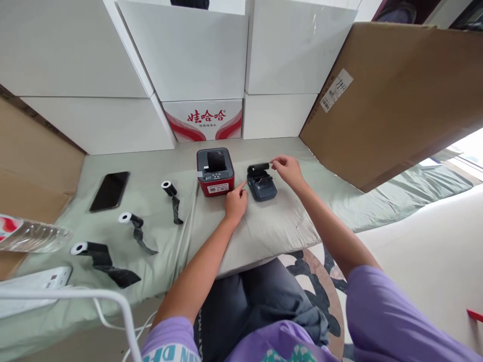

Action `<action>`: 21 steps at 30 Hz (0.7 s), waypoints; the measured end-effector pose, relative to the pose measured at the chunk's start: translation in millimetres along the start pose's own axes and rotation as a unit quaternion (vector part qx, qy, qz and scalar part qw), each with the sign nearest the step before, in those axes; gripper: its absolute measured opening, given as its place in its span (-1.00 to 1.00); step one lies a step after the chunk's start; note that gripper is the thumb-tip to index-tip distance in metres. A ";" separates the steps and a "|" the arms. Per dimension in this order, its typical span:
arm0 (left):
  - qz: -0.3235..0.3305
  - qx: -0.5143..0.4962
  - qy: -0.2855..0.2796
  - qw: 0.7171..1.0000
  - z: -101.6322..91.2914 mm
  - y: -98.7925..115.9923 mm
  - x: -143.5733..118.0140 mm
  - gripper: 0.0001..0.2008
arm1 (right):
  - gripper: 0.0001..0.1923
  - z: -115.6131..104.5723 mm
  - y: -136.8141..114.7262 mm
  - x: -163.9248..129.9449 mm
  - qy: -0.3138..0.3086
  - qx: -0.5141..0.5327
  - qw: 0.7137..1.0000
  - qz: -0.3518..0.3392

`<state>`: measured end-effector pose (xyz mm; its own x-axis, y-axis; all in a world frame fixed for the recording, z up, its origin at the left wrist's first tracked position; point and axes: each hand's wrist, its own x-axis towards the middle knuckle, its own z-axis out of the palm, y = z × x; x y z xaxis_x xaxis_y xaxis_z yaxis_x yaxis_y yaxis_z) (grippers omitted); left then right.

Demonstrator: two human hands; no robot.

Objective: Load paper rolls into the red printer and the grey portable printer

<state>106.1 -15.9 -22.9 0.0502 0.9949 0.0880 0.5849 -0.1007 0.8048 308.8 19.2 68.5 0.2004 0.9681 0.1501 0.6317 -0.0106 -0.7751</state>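
Note:
A small dark portable label printer [263, 188] lies on the green-grey cloth with its lid [258, 168] raised and its inside showing. My right hand [288, 170] is at the lid's right end, thumb and fingertips pinched together; whatever is between them is too small to make out. On the printer's left side, my left hand [236, 203] rests on the cloth, forefinger stretched towards the printer's edge and the other fingers loosely curled, holding nothing. Just left of that hand stands a red and black printer [215, 172] with a dark strip on top.
Three black-coated rolls, the near roll [96, 251], middle roll [131, 219] and far roll [169, 188], lie partly unwound at left. Beyond them are a phone [109, 191], a water bottle [39, 237] and a white power strip [37, 284]. White boxes [181, 55] and a cardboard box [396, 100] stand behind.

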 end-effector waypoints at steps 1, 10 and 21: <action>0.001 0.000 -0.001 1.000 -0.1 0.3 -0.2 -0.52 | -0.74 -1.7 2.6 4.0 -0.045 -0.053 0.998 0.003; 0.008 -0.038 0.006 0.999 3.2 -5.8 3.4 -0.52 | -0.56 0.1 -5.2 45.3 -0.220 -0.232 0.948 -0.002; 0.018 0.046 -0.054 0.997 0.1 1.7 0.3 -0.51 | -0.60 -7.1 -17.8 -5.1 -0.110 -0.090 0.983 0.113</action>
<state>107.2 -15.8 -21.6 0.1562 0.9865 0.0492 0.6533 -0.1406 0.7440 301.8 12.6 85.8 0.1965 0.9664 -0.1659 0.7156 -0.2570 -0.6496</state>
